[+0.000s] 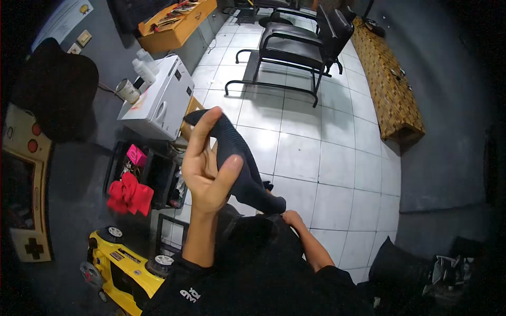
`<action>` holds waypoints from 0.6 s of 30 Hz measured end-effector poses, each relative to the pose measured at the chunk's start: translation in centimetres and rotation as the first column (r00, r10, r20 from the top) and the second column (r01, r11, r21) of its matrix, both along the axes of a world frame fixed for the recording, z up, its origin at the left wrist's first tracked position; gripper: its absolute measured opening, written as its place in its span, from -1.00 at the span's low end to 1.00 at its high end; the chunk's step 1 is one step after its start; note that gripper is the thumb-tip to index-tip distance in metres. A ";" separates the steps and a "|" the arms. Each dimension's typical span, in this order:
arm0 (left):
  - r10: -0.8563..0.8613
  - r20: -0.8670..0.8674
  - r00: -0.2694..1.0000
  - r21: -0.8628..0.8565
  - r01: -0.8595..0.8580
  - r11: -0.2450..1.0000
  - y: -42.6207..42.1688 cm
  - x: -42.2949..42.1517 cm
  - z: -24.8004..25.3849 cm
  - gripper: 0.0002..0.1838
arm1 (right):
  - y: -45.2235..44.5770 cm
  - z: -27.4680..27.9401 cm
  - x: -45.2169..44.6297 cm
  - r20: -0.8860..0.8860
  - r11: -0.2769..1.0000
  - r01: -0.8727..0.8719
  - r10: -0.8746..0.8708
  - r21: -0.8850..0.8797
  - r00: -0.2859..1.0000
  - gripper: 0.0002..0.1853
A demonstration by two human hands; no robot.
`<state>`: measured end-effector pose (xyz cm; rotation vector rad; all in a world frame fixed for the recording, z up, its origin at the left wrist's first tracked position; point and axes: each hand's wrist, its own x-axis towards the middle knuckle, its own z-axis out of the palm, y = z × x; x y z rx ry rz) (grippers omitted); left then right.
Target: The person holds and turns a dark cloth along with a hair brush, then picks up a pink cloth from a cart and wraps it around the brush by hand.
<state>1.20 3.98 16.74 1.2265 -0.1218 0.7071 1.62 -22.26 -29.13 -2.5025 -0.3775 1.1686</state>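
A dark, ribbed, knitted sock (pixel 237 158) hangs in front of my body, running from upper left to lower right. My left hand (pixel 205 174) is raised and holds it, the thumb lying across the near side and a finger up along the upper end. Down by my waist is my right hand (pixel 291 217), close to the lower end of the sock. Its fingers are mostly hidden, so whether it grips the fabric does not show.
A black reclining chair (pixel 295 45) stands ahead on white tiles (pixel 295 152). To the left are a small white fridge (pixel 163 100) with bottles, a black rack (pixel 158 171) with red cloth (pixel 129 194), and a yellow toy car (pixel 126 274). A patterned wooden bench (pixel 387 79) lines the right wall.
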 end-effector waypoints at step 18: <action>-0.221 -0.136 0.966 0.529 0.259 0.808 -1.4 -0.2 -1.1 0.06 | 10.1 30.7 0.9 -0.122 0.253 0.157 -0.151 0.955 0.981 -0.46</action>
